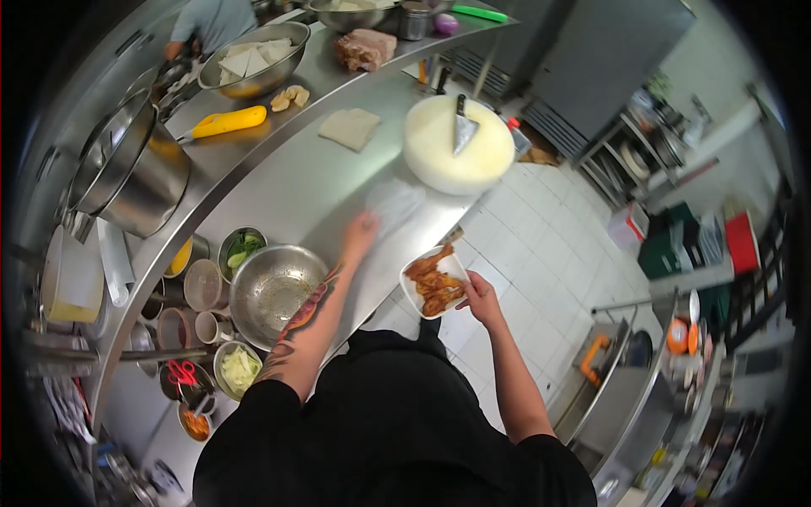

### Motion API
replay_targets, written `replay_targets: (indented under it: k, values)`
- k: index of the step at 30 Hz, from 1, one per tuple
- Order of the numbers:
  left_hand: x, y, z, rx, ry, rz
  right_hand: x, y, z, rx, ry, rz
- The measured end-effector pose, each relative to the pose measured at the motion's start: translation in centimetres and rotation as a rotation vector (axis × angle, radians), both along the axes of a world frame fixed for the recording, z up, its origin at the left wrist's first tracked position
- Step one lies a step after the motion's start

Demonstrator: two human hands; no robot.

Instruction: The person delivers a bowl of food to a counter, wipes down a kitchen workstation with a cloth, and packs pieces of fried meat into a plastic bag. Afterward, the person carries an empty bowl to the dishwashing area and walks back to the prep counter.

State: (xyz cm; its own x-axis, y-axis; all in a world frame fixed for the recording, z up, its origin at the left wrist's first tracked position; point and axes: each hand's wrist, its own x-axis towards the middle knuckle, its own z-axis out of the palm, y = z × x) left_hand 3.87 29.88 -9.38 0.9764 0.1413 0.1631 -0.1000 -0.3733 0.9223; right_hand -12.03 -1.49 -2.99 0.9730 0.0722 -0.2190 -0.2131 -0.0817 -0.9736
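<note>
My right hand grips the edge of a white square dish holding several pieces of browned fried chicken. The dish is above the floor, by the front edge of the steel counter. Over the counter, my left hand is smeared by motion, its fingers seemingly closed on a translucent plastic bag; the exact grip is blurred. Below that forearm sits a large steel bowl, partly covered by the arm. A folded pale cloth lies farther back on the counter.
A thick round cutting board bears a cleaver near the counter's far end. On the raised shelf are a yellow-handled tool, raw meat and a bowl of white slices. Red scissors stand among containers. Another person is behind the shelf.
</note>
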Motion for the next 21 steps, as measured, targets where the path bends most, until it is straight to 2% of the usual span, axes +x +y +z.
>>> replay_targets:
  k: [2,4,5,7,10,11,13,21]
  values:
    - [-0.2,-0.8,-1.5,0.042,0.096,0.044,4.7,-0.1,0.5,0.001,-0.018,0.134]
    - [-0.9,-1.5,-1.4,0.010,0.287,-0.017,9.2,0.3,2.2,-0.112,-0.015,0.369]
    - [-0.7,-1.5,-0.9,0.014,0.294,0.011,11.7,0.5,1.4,-0.103,-0.012,0.396]
    - [-0.7,-1.2,0.5,-0.210,0.382,0.057,16.5,1.2,-0.5,-0.153,0.025,0.646]
    - [-0.3,0.2,1.0,-0.243,0.381,0.112,21.4,2.6,-0.1,-0.265,0.033,0.808]
    - [-0.4,0.6,1.6,-0.247,0.384,0.146,22.6,3.0,0.4,-0.314,0.057,0.846]
    - [-1.0,0.5,5.5,-0.086,0.359,0.003,24.8,3.9,0.3,-0.297,0.067,0.890]
    - [0.4,2.6,5.1,0.087,0.264,-0.033,27.4,6.2,-0.1,-0.210,0.092,0.888]
